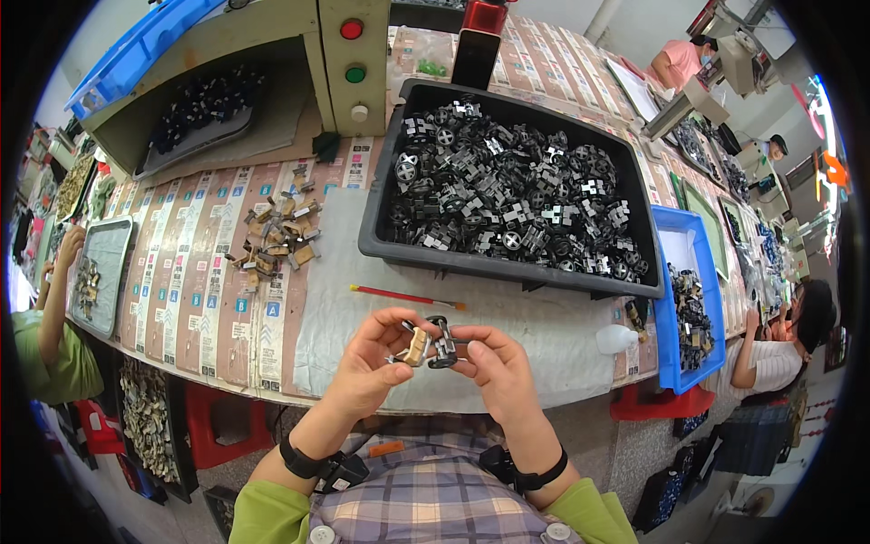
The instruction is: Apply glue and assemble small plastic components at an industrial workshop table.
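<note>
The left hand (pixel 370 355) is curled, its thumb and fingers pinched on a small tan metal piece (pixel 417 345), while the right hand (pixel 494 363) is likewise closed, gripping a small black wheeled part (pixel 442 343); the two pieces meet between the hands, held up just above the near edge of the desk (pixel 181 290), in front of the person's plaid-shirted chest. Just beyond the hands a thin red brush (pixel 406 296) lies on a pale sheet that covers this part of the desk. Behind it stands a large dark grey bin (pixel 507 263) heaped with black and silver parts of the same sort (too many and too tangled to tell apart). To the left of the bin a loose pile of tan metal pieces (pixel 276 238) sits on the desk, well apart from the hands. To the right a blue tray (pixel 691 299) holds more dark parts, and a small white bottle (pixel 616 339) lies near it at the desk's edge. At the far left a grey tray (pixel 101 272) lies before another person's arm, and other people sit at the right. How the two held pieces join is hidden by the fingers.
</note>
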Demonstrator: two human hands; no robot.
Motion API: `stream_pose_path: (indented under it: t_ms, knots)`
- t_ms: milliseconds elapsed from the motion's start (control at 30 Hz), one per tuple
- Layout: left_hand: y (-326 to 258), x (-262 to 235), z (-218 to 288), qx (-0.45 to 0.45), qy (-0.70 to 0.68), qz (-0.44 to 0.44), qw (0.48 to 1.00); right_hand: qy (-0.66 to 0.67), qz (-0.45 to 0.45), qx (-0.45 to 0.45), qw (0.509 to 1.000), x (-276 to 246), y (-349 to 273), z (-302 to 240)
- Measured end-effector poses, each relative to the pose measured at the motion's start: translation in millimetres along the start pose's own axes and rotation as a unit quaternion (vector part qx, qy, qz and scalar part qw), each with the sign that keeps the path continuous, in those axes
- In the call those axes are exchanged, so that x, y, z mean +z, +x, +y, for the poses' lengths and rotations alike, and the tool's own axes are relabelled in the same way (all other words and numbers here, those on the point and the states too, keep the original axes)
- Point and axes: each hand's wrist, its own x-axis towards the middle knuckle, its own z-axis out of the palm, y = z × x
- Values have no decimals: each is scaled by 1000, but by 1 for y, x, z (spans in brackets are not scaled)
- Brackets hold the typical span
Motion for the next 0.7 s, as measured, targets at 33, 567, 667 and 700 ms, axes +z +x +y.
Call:
stream_pose_path:
  t_ms: [33, 567, 667, 700]
  knots:
    - [0, 0, -1, -1, 0, 0, 1000, 24, -5, 14, 1000, -2, 2, 1]
    - [-7, 10, -5, 7, 131, -69, 989, -19, -84, 134, 987, -23, 0, -3]
    - [-6, 12, -5, 32, 188, -84, 978, -27, -89, 138, 986, -23, 0, -7]
    - [-6, 13, -5, 50, 231, -83, 968, -26, -87, 135, 987, -22, -1, -8]
